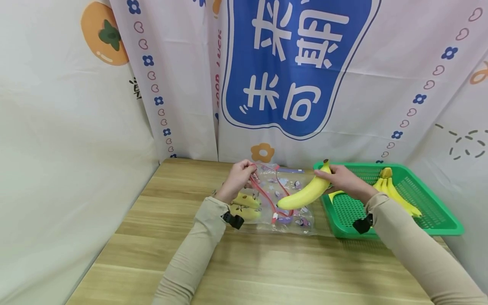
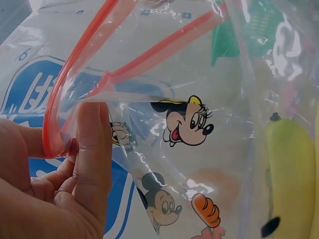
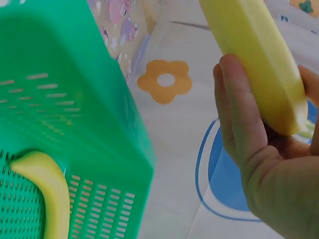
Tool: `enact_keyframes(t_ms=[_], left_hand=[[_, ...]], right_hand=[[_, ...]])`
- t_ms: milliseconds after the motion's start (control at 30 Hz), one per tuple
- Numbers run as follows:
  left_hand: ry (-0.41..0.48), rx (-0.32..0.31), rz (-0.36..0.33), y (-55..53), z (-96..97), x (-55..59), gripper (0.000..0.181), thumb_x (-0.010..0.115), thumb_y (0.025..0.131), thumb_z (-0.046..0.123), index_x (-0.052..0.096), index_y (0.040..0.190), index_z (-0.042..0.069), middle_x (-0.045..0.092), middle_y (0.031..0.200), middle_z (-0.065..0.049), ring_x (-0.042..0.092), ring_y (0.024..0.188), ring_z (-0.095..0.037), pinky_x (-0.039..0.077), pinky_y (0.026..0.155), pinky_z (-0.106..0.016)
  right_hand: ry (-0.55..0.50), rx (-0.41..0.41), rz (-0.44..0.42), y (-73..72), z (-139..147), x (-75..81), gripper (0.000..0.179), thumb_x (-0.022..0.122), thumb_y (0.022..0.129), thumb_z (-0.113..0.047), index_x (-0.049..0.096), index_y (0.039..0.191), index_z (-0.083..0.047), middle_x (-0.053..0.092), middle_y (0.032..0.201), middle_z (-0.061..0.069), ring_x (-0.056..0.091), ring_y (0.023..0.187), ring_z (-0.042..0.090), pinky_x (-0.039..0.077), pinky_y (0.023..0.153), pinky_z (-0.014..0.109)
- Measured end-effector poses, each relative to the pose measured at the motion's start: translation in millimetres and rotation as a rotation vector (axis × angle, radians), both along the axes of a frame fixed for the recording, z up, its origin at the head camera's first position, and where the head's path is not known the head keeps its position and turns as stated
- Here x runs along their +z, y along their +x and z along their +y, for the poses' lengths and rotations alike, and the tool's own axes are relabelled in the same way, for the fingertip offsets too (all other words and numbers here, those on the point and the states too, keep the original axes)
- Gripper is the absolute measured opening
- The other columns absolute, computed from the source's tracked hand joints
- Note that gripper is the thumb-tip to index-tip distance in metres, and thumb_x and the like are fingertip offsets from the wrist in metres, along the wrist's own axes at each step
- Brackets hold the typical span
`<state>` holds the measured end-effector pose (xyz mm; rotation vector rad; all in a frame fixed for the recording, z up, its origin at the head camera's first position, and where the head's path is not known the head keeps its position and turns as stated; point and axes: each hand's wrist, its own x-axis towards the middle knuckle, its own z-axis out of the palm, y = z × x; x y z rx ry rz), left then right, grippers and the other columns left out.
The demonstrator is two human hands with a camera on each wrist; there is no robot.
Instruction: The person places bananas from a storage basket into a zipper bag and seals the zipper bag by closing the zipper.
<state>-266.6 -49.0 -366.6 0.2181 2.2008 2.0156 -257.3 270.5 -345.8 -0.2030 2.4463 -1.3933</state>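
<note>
My left hand (image 1: 237,178) pinches the rim of a clear zip bag (image 2: 199,164) with a red zip edge and cartoon prints. The bag's mouth stands apart, as the head view shows. Yellow bananas (image 1: 245,205) show through its plastic, below and beside my left hand. My right hand (image 1: 348,181) grips a single banana (image 1: 306,192) near its stem end. That banana slants down to the left, its tip at the bag's red opening; in the head view I cannot tell whether it touches. The right wrist view shows fingers and thumb around the banana.
At the right stands a green perforated basket (image 1: 453,224) holding a bunch of bananas (image 1: 396,199) and a separate banana (image 3: 55,194). Purple-printed clear plastic (image 1: 305,222) lies on the wooden table (image 1: 152,220). A patterned cloth (image 1: 190,93) hangs behind the table.
</note>
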Motion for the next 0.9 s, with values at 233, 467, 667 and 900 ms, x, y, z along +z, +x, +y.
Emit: enact_keyframes(t_ms=[233,467,667,900], left_hand=[[0.006,-0.005,0.001,-0.2,0.8,0.2,0.019,0.045,0.101,0.016,0.055,0.093,0.002,0.060,0.090,-0.020,0.063,0.063,-0.016,0.057,0.057,-0.035],[0.017,-0.006,0.004,-1.6,1.9,0.5,0.018,0.045,0.100,0.015,0.055,0.091,0.002,0.061,0.091,-0.021,0.062,0.062,-0.016,0.053,0.050,-0.025],[0.010,-0.014,0.003,-2.2,1.9,0.3,0.023,0.045,0.100,0.015,0.054,0.100,-0.006,0.060,0.094,-0.023,0.062,0.063,-0.016,0.058,0.060,-0.036],[0.014,-0.005,-0.010,-1.6,2.5,-0.5,0.020,0.045,0.100,0.015,0.055,0.096,-0.001,0.059,0.097,-0.027,0.063,0.062,-0.015,0.057,0.058,-0.035]], right_hand=[[-0.025,-0.035,-0.011,2.7,-11,-5.6,0.059,0.058,0.092,-0.044,0.048,0.117,0.009,0.053,0.106,0.021,0.064,0.085,0.025,0.055,0.078,0.046],[-0.014,-0.034,0.013,7.5,-26,-5.9,0.057,0.060,0.091,-0.044,0.051,0.112,0.007,0.055,0.104,0.020,0.064,0.085,0.024,0.057,0.072,0.039],[0.027,-0.044,0.031,10.9,-38,-7.1,0.066,0.065,0.084,-0.053,0.053,0.113,0.005,0.057,0.103,0.019,0.064,0.083,0.023,0.058,0.071,0.037],[0.022,-0.095,0.040,13.8,-51,-8.9,0.062,0.065,0.085,-0.050,0.053,0.114,0.004,0.057,0.104,0.020,0.065,0.082,0.024,0.058,0.069,0.036]])
